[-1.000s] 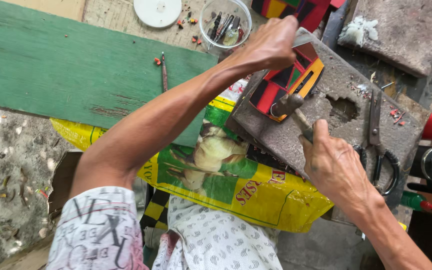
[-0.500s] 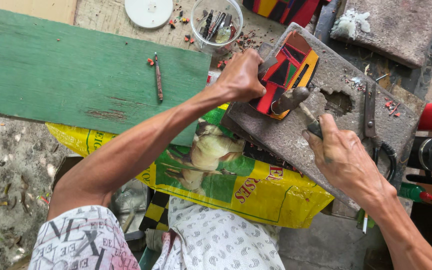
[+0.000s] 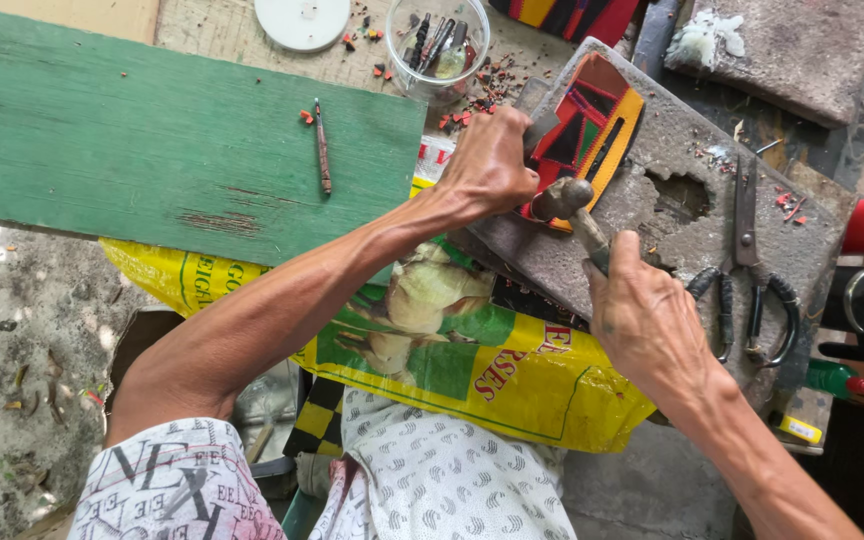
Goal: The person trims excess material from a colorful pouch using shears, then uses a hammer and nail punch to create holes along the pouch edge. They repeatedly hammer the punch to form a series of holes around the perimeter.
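My left hand [image 3: 492,160] is closed around a flat metal punch [image 3: 540,128], held upright against a multicoloured patterned piece [image 3: 592,125] of red, yellow, green and black. That piece lies on a worn grey block [image 3: 672,210]. My right hand [image 3: 642,315] grips the handle of a small hammer, its metal head [image 3: 560,197] close beside the punch and my left fingers.
Scissors [image 3: 752,270] lie on the block's right side. A green plank [image 3: 152,140] with a thin awl [image 3: 322,145] lies at left. A clear cup of tools [image 3: 437,45], a white lid [image 3: 302,20] and small coloured offcuts sit behind. A yellow printed sack [image 3: 512,385] covers my lap.
My left hand has pulled back from the far edge of the patterned piece to its near side. The hammer head now sits close against the punch.
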